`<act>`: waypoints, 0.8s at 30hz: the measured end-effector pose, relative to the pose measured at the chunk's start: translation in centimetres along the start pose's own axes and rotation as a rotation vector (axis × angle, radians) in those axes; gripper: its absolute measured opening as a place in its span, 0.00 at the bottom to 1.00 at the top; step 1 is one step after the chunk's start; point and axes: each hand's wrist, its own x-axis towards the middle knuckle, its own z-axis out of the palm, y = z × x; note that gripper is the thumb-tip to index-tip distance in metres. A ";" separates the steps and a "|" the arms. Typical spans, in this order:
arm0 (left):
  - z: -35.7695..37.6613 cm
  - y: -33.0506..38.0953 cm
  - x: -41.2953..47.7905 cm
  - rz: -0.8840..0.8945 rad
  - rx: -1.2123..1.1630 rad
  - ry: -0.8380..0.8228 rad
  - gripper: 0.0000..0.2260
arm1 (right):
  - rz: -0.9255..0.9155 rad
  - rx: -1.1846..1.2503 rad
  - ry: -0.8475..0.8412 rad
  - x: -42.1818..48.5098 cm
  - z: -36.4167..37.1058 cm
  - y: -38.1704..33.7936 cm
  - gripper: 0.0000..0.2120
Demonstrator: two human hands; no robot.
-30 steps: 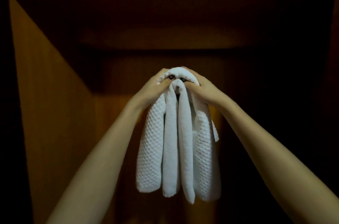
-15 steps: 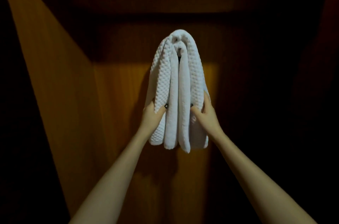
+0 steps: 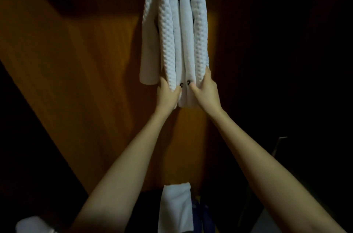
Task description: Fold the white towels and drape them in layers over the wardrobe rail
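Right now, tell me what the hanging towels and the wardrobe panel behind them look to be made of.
The hanging towels: soft white woven cloth, likely cotton; some layers show a raised waffle pattern, others a smoother pile, and all drape limply. The wardrobe panel: orange-brown wood look with faint grain streaks and a dull sheen; solid wood, veneer or laminate cannot be told.

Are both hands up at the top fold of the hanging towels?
No, the left hand and the right hand grip the hanging towels near their lower ends.
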 end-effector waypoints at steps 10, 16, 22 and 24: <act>-0.8 -0.6 -0.4 -0.016 -0.009 0.084 0.10 | 0.025 -0.097 0.033 1.7 -1.3 3.2 0.21; -2.1 -1.3 -2.4 0.019 0.034 0.071 0.16 | 0.115 0.074 -0.079 -0.9 1.6 3.8 0.15; -1.6 -12.9 -10.0 -0.175 0.184 -0.103 0.22 | 0.330 -0.031 -0.314 -10.4 2.9 12.1 0.27; -1.4 -17.4 -13.2 -0.236 0.338 -0.203 0.23 | 0.369 -0.163 -0.488 -14.3 4.0 15.9 0.27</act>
